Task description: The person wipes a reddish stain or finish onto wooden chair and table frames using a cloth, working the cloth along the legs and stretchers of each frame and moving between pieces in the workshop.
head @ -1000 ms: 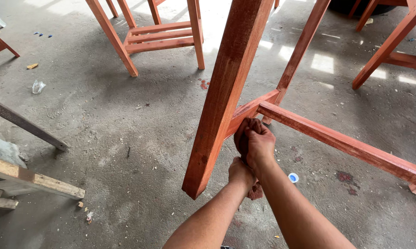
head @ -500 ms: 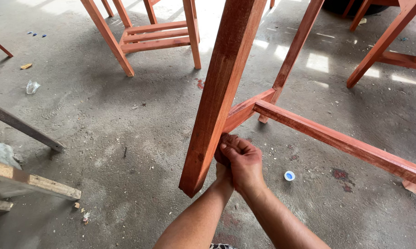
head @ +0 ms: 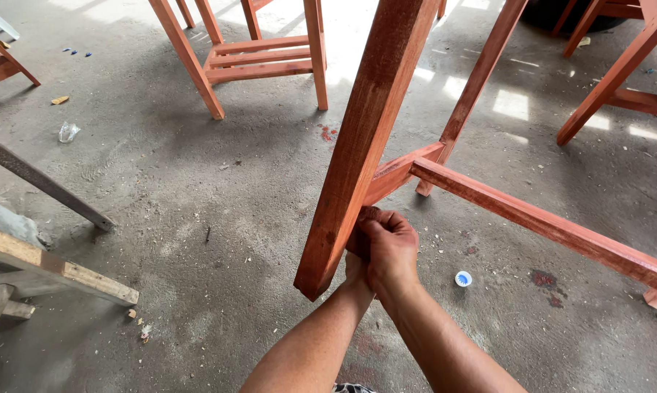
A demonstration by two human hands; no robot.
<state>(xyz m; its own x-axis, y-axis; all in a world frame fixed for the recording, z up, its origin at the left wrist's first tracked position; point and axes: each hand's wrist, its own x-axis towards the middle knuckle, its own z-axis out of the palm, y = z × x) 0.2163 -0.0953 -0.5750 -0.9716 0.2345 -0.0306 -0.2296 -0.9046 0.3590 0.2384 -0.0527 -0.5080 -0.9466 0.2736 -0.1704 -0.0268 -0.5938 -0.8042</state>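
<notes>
A red-stained wooden frame stands tilted on the concrete floor, and its near leg (head: pixel 365 145) slants down in front of me. My right hand (head: pixel 388 249) is clenched against the lower right side of that leg, just under the joint with the low rail (head: pixel 547 222). A dark red wad, like a cloth (head: pixel 360 218), shows at its fingertips, pressed on the wood. My left hand (head: pixel 353 266) lies under the right one, close to the leg, and is mostly hidden.
A second red wooden frame (head: pixel 259 58) stands at the back, and parts of others show at right (head: pixel 619 69) and far left. Pale planks (head: pixel 59 269) and a grey bar (head: pixel 45 182) lie at left. A small blue-and-white cap (head: pixel 463 278) lies on the floor.
Both hands have slid from the rail joint down along the near leg towards its lower end. The frame has not visibly shifted.
</notes>
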